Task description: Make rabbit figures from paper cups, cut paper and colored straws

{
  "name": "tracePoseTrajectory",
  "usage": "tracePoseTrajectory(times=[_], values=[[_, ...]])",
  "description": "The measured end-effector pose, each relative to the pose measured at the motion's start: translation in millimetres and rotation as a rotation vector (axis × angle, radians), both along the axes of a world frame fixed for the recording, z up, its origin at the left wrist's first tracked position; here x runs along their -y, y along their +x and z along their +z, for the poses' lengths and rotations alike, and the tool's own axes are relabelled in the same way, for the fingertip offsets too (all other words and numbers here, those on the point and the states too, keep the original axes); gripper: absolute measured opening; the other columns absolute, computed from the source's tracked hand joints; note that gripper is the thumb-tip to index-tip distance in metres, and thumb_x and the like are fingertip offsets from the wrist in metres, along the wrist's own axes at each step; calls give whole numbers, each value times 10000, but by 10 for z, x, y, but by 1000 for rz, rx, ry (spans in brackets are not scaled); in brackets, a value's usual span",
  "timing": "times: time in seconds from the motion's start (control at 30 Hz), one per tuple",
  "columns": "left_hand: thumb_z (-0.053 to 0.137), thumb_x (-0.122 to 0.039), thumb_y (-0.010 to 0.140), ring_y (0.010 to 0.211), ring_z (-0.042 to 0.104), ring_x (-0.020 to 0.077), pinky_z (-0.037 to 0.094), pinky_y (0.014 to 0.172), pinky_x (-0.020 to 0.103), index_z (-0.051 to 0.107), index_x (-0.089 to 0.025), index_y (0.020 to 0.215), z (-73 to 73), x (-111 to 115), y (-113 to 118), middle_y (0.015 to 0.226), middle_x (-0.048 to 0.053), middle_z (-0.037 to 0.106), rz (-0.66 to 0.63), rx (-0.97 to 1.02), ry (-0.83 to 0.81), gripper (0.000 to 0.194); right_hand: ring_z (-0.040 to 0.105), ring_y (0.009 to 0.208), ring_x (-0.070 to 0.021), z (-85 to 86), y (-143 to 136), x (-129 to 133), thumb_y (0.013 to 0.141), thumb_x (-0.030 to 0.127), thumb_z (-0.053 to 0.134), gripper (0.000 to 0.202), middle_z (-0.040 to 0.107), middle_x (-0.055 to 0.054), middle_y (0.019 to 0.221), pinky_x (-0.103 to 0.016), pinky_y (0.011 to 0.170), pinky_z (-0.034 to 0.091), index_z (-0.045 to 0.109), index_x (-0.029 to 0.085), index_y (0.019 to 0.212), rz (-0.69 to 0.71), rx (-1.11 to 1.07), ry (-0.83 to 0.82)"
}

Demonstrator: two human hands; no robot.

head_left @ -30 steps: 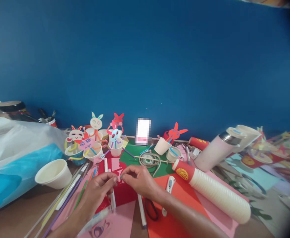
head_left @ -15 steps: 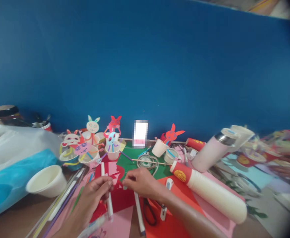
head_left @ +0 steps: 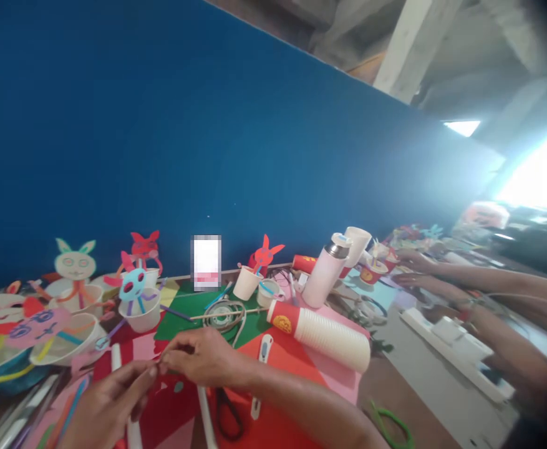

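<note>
My left hand [head_left: 118, 399] and my right hand [head_left: 203, 358] are close together over dark red paper [head_left: 161, 415], thumbs and fingers pinched. Whatever lies between the fingertips is too small to make out. Under my left hand runs a white stick-like rod [head_left: 133, 433]; another white rod [head_left: 205, 415] lies below my right wrist. Beside it are dark-handled scissors [head_left: 229, 415] and a white utility knife [head_left: 261, 374] on orange-red paper [head_left: 292, 405]. A paper cup [head_left: 141, 312] with a blue paper animal figure [head_left: 133, 285] stands just beyond my hands.
More cups with paper animals, such as a white rabbit [head_left: 75, 262], stand at left. A stack of paper cups [head_left: 332, 343] lies at right, before a pink thermos [head_left: 322, 274]. Further right are a power strip [head_left: 455, 355] and another person's arms [head_left: 479, 287]. A blue partition [head_left: 161, 125] rises behind.
The view has swung right, bringing another person's arms and the power strip into sight. My two hands have come closer together, fingertips nearly meeting.
</note>
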State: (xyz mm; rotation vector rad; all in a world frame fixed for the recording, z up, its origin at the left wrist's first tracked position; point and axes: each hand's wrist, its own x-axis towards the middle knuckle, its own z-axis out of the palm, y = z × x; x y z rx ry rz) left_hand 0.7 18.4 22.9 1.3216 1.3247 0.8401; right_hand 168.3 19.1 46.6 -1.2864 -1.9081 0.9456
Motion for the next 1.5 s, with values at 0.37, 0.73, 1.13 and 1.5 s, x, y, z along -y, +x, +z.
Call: tracePoseTrajectory(times=[0.37, 0.73, 1.13, 1.5], values=[[501, -376, 747, 504, 469, 114, 359, 473, 214, 600, -182, 709, 195, -64, 97, 638, -1, 583, -34, 279, -145, 221, 402, 486, -67, -94, 110, -168, 790, 224, 474, 165, 475, 47, 553, -152, 437, 303, 613, 150, 740, -14, -167, -102], [616, -357, 627, 393, 410, 88, 300, 403, 191, 509, -185, 573, 79, -125, 119, 422, -75, 451, -64, 207, -91, 210, 477, 553, -76, -34, -5, -42, 771, 187, 497, 138, 561, 38, 605, -157, 494, 325, 616, 156, 708, -61, -52, 37], [658, -312, 590, 431, 501, 142, 379, 417, 217, 617, -202, 664, 64, -135, 90, 442, -10, 577, -18, 129, -84, 139, 562, 622, -93, -90, -17, -22, 783, 226, 517, 130, 638, 28, 696, -162, 546, 373, 636, 196, 823, -57, 181, 138], [631, -297, 671, 447, 458, 83, 349, 454, 182, 623, -163, 643, 129, -142, 5, 472, -40, 547, -16, 229, -59, 138, 560, 683, -111, 186, 385, -197, 824, 247, 478, 159, 647, 16, 752, -196, 601, 353, 625, 188, 808, -74, 387, 197]])
